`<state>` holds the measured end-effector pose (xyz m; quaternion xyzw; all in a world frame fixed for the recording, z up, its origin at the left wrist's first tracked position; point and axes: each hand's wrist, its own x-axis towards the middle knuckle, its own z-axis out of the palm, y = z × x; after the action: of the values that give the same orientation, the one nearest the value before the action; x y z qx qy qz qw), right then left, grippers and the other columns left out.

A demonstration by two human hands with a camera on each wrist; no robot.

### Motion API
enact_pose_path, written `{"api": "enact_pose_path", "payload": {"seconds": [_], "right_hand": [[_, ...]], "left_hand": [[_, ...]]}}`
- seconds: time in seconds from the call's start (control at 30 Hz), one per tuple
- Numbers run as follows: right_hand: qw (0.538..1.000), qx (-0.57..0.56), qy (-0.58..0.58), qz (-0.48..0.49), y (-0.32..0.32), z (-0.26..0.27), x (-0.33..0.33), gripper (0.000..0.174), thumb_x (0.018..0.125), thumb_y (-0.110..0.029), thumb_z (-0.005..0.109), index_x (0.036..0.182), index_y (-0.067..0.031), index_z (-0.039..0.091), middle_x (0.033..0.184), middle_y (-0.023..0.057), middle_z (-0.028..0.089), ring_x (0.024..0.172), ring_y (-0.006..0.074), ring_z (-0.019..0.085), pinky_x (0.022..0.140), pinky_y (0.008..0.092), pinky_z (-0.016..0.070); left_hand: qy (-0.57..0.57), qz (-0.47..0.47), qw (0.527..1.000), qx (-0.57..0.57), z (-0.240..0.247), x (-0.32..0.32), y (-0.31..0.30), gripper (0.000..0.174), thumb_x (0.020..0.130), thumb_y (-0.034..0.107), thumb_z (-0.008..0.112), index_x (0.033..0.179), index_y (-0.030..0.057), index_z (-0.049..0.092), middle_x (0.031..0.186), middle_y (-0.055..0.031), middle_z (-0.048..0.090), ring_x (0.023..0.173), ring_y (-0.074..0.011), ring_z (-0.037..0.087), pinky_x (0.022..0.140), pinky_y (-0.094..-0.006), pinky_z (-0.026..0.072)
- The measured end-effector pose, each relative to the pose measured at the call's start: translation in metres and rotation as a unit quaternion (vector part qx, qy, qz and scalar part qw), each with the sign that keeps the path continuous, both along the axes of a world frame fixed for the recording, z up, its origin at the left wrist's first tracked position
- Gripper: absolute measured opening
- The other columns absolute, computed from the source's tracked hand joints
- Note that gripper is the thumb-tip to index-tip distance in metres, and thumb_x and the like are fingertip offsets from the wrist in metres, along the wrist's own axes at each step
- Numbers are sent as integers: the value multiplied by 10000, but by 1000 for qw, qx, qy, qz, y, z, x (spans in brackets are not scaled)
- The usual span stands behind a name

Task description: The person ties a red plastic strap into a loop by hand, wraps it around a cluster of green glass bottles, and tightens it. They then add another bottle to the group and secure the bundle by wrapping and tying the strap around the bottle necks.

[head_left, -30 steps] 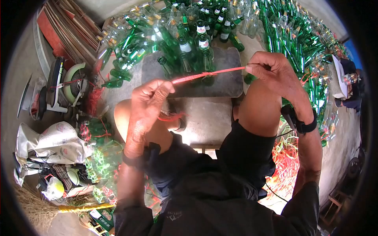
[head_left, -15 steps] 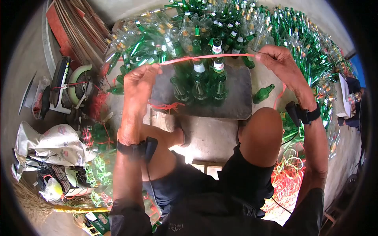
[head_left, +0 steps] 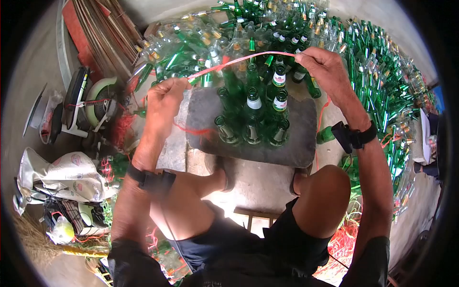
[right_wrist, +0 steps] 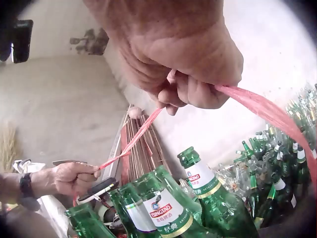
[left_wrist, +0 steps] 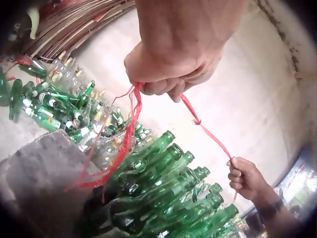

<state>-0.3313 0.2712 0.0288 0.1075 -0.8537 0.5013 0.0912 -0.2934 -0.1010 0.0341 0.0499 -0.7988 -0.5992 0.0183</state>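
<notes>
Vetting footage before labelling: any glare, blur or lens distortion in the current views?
Head: round black vignette, strong fisheye bend, floor glare at lower centre, left wrist strap looks soft. Left wrist: dark corners, blown-out patch at the right edge. Right wrist: dark corners, wall washed pale, yet the red-and-white Tsingtao label is legible.

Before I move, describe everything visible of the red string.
The red string looks like thin, crinkled plastic. The left grip and right grip hold it spanned above green bottles, with a small knot between the grips; loose strands dangle below the left one and a flatter length trails from the right.
</notes>
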Motion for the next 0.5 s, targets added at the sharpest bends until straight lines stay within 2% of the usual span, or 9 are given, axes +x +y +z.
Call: {"api": "enact_pose_path", "payload": {"seconds": [0.23,0.27,0.3,0.4,0.5], "right_hand": [[999,2,32,19,-2,-25,-20,199,995,-210,686,936,-25,728,695,-84,483,649,23,401,556,245,326],[999,-3,26,20,-2,-29,-24,202,994,-212,688,930,-25,729,694,-84,480,648,24,399,556,245,326],[1000,-6,19,22,-1,-33,-29,205,992,-215,689,925,-25,729,692,-83,478,647,25,398,555,245,326],[1000,-4,6,7,-3,-44,-43,213,990,-223,691,917,-27,731,692,-83,482,646,25,402,554,243,325],[999,-4,-41,-16,-3,-47,-56,223,989,-233,690,902,-31,729,695,-77,494,644,29,413,557,244,332]], "left_hand": [[5,-12,1000,-20,0,-34,-7,237,984,228,649,879,40,746,626,115,443,556,1,324,492,-239,213],[2,-7,1000,-11,-3,-41,-7,235,1000,224,638,900,31,729,598,116,427,513,-3,295,459,-237,200],[0,-3,1000,-1,-7,-48,-7,235,1017,219,627,921,22,712,571,117,411,470,-6,266,425,-236,187],[18,-10,998,53,-29,-68,-4,229,1012,218,636,922,24,716,573,117,410,468,-7,269,418,-236,183],[14,12,999,43,-51,-81,2,226,1002,227,650,927,27,725,574,113,419,461,-10,278,415,-237,186]]}}
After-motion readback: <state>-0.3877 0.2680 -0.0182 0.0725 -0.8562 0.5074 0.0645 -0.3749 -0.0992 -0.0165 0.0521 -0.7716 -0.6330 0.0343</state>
